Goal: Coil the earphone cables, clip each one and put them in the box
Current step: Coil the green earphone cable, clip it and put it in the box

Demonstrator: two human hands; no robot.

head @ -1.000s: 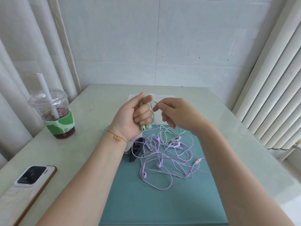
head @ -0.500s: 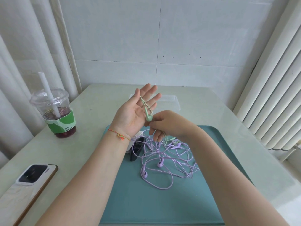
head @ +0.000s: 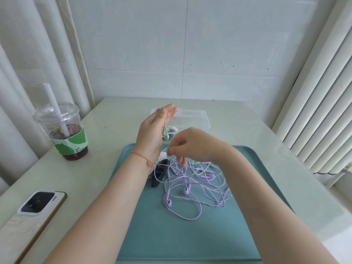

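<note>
While the left hand (head: pixel 152 132) stands raised with its fingers straight and palm turned inward, a pair of mint-green earbuds (head: pixel 165 132) hangs down against that palm on a thin cable; how the cable is caught near the fingers cannot be told. Just beside it, the right hand (head: pixel 192 143) pinches a thin cable between thumb and forefinger, its other fingers curled downward toward the heap below. That heap is a loose tangle of lilac earphone cables (head: pixel 190 189), with a strand of green among them, lying uncoiled on a teal rectangular tray (head: pixel 171 241) on the pale green table (head: pixel 106 134). A dark clip (head: pixel 159 175) lies on the tray at the tangle's left edge, under the left wrist, which wears a thin red-and-orange string bracelet (head: pixel 142 158). Behind the hands stands a clear plastic box (head: pixel 196 118), with small dark and white items inside. On the table's left stand a lidded plastic cup with a white straw and green sleeve (head: pixel 62 130) and a smartphone lying face down (head: pixel 32 216).
</note>
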